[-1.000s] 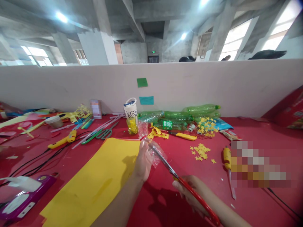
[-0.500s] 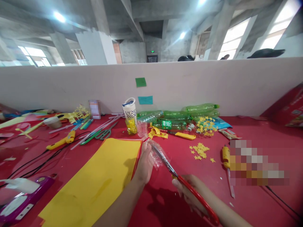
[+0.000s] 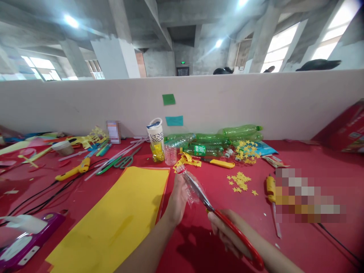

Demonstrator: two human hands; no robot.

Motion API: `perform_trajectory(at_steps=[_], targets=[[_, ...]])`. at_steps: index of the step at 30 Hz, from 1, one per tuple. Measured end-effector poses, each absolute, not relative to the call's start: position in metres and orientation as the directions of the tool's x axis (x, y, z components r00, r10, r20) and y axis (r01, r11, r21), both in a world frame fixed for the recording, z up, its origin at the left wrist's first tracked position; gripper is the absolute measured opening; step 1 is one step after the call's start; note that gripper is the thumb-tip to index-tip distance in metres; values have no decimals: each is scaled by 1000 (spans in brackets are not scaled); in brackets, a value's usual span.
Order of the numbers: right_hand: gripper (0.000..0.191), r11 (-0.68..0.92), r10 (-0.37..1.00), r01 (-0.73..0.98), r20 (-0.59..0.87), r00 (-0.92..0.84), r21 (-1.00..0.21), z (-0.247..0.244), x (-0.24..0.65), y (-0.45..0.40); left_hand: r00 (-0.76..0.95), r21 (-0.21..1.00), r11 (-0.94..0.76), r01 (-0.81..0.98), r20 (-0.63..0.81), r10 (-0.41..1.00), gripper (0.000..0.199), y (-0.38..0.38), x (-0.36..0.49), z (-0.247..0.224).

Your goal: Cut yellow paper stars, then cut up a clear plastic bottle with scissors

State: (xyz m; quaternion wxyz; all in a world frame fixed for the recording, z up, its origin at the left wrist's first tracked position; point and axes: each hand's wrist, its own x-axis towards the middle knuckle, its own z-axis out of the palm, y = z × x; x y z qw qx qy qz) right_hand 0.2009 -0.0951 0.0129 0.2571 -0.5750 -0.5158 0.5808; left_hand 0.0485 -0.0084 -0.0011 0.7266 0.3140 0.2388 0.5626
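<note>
A clear plastic bottle piece [image 3: 193,191] with a red ring at its neck is in my left hand [image 3: 178,199], whose fingers are closed around it near the neck. My right hand [image 3: 227,229] grips red-handled scissors [image 3: 239,235]. Their metal blades point up and left and lie against the clear plastic, looking nearly closed. Behind my left hand, a clear ribbed bottle part [image 3: 170,154] stands on the red table [image 3: 182,250]. Yellow star-cut scraps [image 3: 192,161] lie just beyond the bottle neck.
Yellow sheets [image 3: 119,212] lie left of my left hand. Green bottles [image 3: 210,149], a yellow cutter [image 3: 222,163] and a white cup [image 3: 155,132] are at the back. Yellow stars [image 3: 241,181] and a glue gun [image 3: 271,188] lie right; another glue gun [image 3: 74,170] and a power strip [image 3: 31,240] left.
My left hand and the bottle piece have shifted slightly right and down, turning so the neck stands apart from the ribbed part behind. The scissors have moved slightly with my right hand.
</note>
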Motion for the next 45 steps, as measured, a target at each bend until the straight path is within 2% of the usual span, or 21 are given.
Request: perform_trajectory(at_steps=[6,17,25,32,38,41,45], targets=[[56,-394,881,339,-457,-127,-854,16,196,-94,272,730,177,-660,12,962,33,-7,48,-4],[54,-407,870,358,-476,-129,-840,18,199,-93,245,743,131,-656,46,968,30,-5,44,-9],[58,-405,854,310,-477,-207,-860,15,202,-94,226,702,220,-678,-86,970,38,1,40,-11],[61,-268,877,423,-401,-265,-866,19,211,-93,174,573,209,-792,-117,978,23,21,15,7],[56,-58,922,719,-314,-228,-693,20,227,-86,124,519,190,-834,-158,979,13,28,2,9],[54,-33,911,731,-321,-258,-682,21,224,-85,167,538,226,-812,-158,973,10,26,6,8],[52,-100,898,653,-350,-265,-750,25,220,-86,193,553,241,-798,-145,970,14,22,12,7]])
